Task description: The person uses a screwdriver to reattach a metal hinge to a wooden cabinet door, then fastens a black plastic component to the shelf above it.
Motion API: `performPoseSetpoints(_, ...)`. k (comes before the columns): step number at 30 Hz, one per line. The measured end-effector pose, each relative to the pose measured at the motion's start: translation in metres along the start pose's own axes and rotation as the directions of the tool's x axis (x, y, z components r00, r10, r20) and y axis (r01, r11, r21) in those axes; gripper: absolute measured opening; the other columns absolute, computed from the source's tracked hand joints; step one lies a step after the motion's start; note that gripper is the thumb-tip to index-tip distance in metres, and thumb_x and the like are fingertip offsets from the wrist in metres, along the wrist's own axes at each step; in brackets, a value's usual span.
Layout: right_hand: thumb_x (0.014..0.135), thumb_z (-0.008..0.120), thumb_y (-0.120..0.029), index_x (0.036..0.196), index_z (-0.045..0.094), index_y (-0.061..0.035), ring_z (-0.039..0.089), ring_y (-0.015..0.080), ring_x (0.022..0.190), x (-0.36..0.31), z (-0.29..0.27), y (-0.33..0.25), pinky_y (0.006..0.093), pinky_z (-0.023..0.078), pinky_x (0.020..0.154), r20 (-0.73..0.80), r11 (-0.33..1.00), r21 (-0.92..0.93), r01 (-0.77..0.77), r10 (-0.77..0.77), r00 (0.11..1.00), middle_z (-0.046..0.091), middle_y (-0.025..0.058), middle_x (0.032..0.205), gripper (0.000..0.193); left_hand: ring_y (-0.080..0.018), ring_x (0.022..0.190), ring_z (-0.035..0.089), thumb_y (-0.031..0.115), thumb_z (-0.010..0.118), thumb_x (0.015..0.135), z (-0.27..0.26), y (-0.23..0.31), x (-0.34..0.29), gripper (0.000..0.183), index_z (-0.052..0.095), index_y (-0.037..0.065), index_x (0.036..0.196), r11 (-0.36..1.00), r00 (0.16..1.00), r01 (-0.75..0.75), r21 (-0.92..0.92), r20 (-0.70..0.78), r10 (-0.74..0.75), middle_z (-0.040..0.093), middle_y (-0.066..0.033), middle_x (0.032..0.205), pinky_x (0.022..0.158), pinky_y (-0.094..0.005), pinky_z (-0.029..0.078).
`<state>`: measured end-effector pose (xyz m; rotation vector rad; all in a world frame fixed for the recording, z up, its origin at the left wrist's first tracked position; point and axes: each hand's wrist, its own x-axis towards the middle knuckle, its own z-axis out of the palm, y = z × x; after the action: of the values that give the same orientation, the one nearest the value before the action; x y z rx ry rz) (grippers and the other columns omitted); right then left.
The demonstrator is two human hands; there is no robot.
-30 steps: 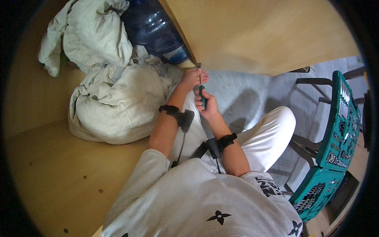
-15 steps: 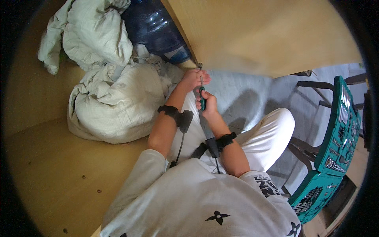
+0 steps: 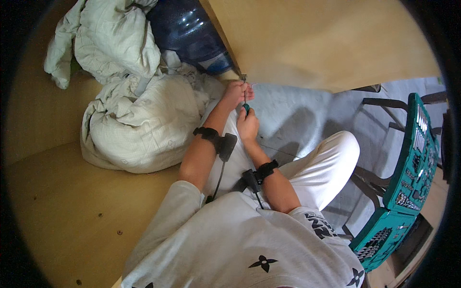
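The screwdriver (image 3: pixel 246 106) handle is mostly buried in the right hand (image 3: pixel 248 126); its tip, at the panel (image 3: pixel 326 43) corner, is too small to make out behind the left hand (image 3: pixel 236 91). The tool case (image 3: pixel 408 182), right of the panel, runs into the dark rim, its contents unreadable.

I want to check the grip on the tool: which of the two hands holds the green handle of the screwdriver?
The right hand holds the green handle. The left hand is higher, at the shaft's tip by the wooden panel.
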<state>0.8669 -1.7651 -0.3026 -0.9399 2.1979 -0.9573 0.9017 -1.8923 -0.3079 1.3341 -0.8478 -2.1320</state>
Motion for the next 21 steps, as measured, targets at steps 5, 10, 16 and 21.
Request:
performPoseSetpoints(5,0.092,0.05,-0.037,0.082,0.053,-0.0044,0.047,0.0144,0.045,0.019,-0.019,0.012,0.028,0.035,0.038,0.617,0.504,0.634,-0.587,0.129,0.776,0.048,0.0046,0.058,0.034,-0.0235,0.08,0.06,0.01,0.049,0.091,-0.01,-0.002,0.004,0.015,0.054,-0.002,0.098,0.997,0.999,-0.008,-0.077,0.05,0.012,0.058,-0.0122,0.088,0.071,-0.0365,0.052)
performPoseSetpoints(10,0.092,0.051,-0.04,0.087,0.057,-0.0032,0.048,0.0124,0.046,0.014,-0.016,0.002,0.0252,0.036,0.038,0.634,0.411,0.662,-0.627,0.139,0.761,0.052,0.0049,0.06,0.038,-0.0206,0.076,0.058,0.009,0.051,0.09,-0.004,-0.002,0.011,0.015,0.055,-0.002,0.099,1.0,0.998,0.003,-0.015,-0.066,-0.004,0.058,-0.0102,0.086,0.064,-0.0328,0.051)
performPoseSetpoints(16,0.096,0.039,-0.037,0.087,0.058,-0.0027,0.054,0.0154,0.054,0.031,-0.006,0.001,0.0287,0.044,0.045,0.11,0.995,0.021,-0.094,0.091,0.99,0.055,0.0078,0.062,0.041,-0.0192,0.066,0.057,0.008,0.048,0.091,0.0,-0.007,0.008,0.014,0.056,-0.003,0.089,0.996,0.996,-0.084,-0.036,-0.024,0.083,0.058,-0.0092,0.079,0.061,-0.031,0.049)
performPoseSetpoints(21,0.096,0.036,-0.038,0.087,0.055,-0.0056,0.052,0.0145,0.058,0.032,-0.014,-0.002,0.0287,0.042,0.047,0.549,0.736,0.394,-0.55,0.292,0.783,0.048,0.005,0.059,0.039,-0.0198,0.082,0.058,0.011,0.046,0.093,-0.006,-0.001,0.008,0.018,0.056,-0.003,0.099,0.999,0.998,-0.052,0.006,0.044,0.052,0.061,-0.0138,0.096,0.071,-0.0321,0.049)
